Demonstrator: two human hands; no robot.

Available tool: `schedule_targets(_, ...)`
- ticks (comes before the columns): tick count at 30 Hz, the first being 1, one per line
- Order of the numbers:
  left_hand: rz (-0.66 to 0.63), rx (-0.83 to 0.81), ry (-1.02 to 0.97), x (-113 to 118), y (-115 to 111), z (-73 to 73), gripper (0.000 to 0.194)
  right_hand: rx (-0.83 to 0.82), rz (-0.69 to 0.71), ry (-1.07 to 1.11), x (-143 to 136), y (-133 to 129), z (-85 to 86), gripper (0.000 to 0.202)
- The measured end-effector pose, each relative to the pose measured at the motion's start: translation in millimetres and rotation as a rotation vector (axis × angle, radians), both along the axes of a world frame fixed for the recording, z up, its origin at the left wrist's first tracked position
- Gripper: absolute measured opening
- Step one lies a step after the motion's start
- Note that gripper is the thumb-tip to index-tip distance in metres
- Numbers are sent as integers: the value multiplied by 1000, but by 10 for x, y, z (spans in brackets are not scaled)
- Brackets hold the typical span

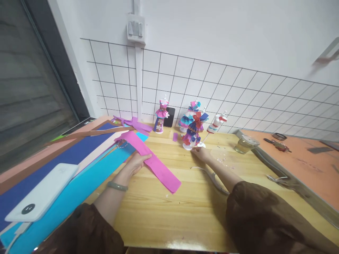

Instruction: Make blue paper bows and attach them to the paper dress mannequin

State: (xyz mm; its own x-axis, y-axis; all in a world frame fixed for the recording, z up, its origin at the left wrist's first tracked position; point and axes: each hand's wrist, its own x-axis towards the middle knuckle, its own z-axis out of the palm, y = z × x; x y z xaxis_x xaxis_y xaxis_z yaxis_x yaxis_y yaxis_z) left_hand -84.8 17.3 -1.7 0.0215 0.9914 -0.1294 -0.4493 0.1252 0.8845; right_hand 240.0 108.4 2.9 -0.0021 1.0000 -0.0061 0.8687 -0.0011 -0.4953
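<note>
My left hand [137, 163] is closed on a strip of bright pink paper [162, 173], thumb on top, and the strip slants down to the right over the wooden table. My right hand [203, 154] reaches to the back of the table, its fingers closed at the white base of a mini dress form [194, 131] dressed in red, blue and purple paper. Another mini dress form [187, 118] in pink and turquoise stands partly hidden behind it. Just right is a mostly white mini dress form [216, 123] with a red bow. Scissors [218, 182] lie partly under my right forearm.
Stacked coloured paper sheets [106, 165] cover the left side, with a white power bank [42, 192] on them. A pink mini dress form [162, 114] and a dark phone [169, 117] stand by the wall. A cup of liquid [245, 144] stands right, beside an orange surface [299, 169].
</note>
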Motion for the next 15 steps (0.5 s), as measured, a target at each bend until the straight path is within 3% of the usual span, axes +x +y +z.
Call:
schedule_targets(6, -6, 11, 13, 5, -10, 10, 34, 72, 22, -276, -200, 54, -73, 43)
schedule_targets(15, 19, 2, 2, 31, -34, 41, 35, 127, 47, -448, -247, -26, -44, 52)
